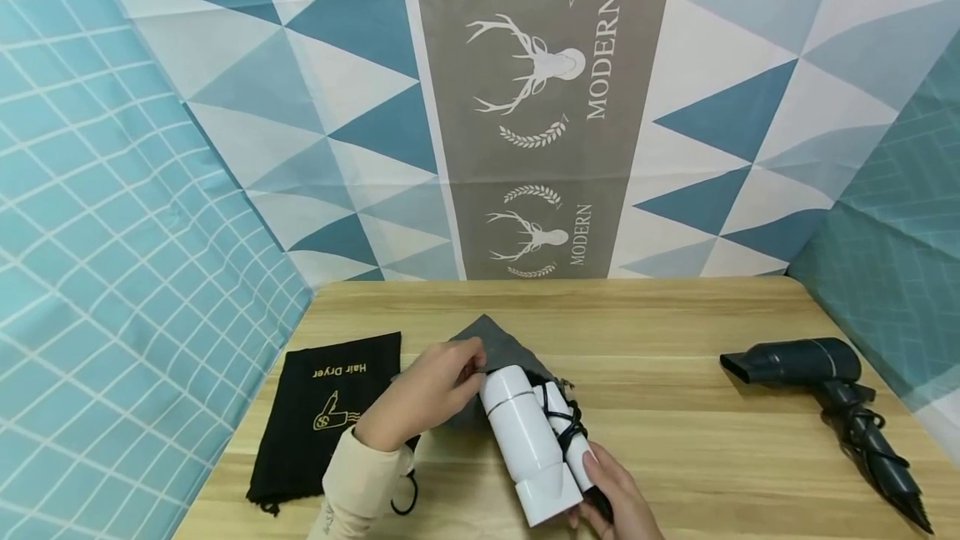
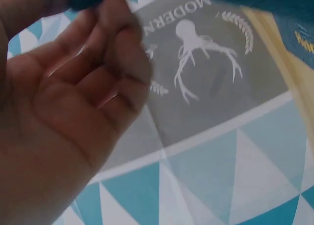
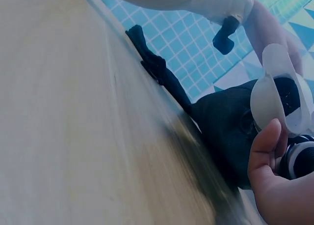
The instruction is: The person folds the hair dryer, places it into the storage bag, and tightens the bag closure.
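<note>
A white hair dryer [image 1: 525, 436] with its handle folded alongside and a black cord [image 1: 573, 426] wound round it lies partly inside a dark grey pouch [image 1: 502, 348]. My left hand [image 1: 431, 390] pinches the pouch's edge near the dryer's far end. In the left wrist view, that hand's fingertips [image 2: 115, 11] meet a strip of the dark cloth [image 2: 196, 1]. Low in the head view, my right hand [image 1: 618, 500] grips the near end of the folded handle. The right wrist view shows the dryer's white body [image 3: 265, 102] beside that thumb; the other fingers are mostly hidden.
Left on the wooden table [image 1: 675, 440] lies a black drawstring pouch [image 1: 300, 432] printed "Hair Dryer". A dark hair dryer [image 1: 806, 361] with its cord wrapped round the handle rests at the right. Patterned cloth [image 1: 540, 107] hangs behind the table and along both sides.
</note>
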`<action>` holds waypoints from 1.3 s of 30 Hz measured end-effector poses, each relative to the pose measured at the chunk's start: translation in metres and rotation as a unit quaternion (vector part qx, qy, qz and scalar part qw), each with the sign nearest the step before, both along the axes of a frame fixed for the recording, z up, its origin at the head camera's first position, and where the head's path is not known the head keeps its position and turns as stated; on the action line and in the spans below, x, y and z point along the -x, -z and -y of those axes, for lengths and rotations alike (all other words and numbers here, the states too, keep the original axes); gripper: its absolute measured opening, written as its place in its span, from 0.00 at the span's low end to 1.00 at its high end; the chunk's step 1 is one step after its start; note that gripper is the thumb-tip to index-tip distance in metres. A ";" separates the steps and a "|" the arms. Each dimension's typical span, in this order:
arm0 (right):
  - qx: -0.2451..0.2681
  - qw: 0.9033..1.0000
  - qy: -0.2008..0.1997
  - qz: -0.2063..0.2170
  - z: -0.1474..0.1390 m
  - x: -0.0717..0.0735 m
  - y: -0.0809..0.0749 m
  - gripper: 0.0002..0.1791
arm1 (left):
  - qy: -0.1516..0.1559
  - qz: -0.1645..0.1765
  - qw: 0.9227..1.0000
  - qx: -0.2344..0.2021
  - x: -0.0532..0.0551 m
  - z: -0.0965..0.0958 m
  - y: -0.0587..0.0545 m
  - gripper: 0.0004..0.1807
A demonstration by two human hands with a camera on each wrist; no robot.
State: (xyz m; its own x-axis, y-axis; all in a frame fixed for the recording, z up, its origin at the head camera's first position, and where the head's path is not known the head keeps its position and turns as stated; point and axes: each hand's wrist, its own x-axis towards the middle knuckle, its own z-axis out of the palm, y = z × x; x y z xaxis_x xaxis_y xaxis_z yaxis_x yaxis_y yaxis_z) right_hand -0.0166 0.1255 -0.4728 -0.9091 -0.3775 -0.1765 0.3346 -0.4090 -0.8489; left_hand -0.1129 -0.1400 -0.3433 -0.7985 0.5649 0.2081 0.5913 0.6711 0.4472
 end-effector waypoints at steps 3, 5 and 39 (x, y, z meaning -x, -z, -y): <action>-0.031 0.999 -0.003 -0.035 0.001 0.001 -0.002 0.31 | 0.006 -0.026 0.999 -0.019 0.001 -0.009 0.004 0.07; -0.057 0.997 -0.003 -0.053 0.001 0.002 -0.003 0.36 | 0.009 -0.047 0.999 -0.018 0.002 -0.015 0.008 0.07; -0.011 0.998 0.067 0.017 -0.003 0.003 -0.010 0.39 | -0.056 -0.110 0.974 0.192 -0.024 -0.039 0.016 0.21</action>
State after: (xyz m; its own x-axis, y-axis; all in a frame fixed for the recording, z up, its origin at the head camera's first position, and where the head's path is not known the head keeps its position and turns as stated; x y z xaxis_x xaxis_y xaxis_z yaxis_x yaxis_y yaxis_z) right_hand -0.0198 0.1284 -0.4624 -0.9447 -0.2483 -0.2141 0.3060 -0.4332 -0.8477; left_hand -0.0892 -0.1012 -0.3594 -0.8201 0.5458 0.1720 0.5571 0.8301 0.0222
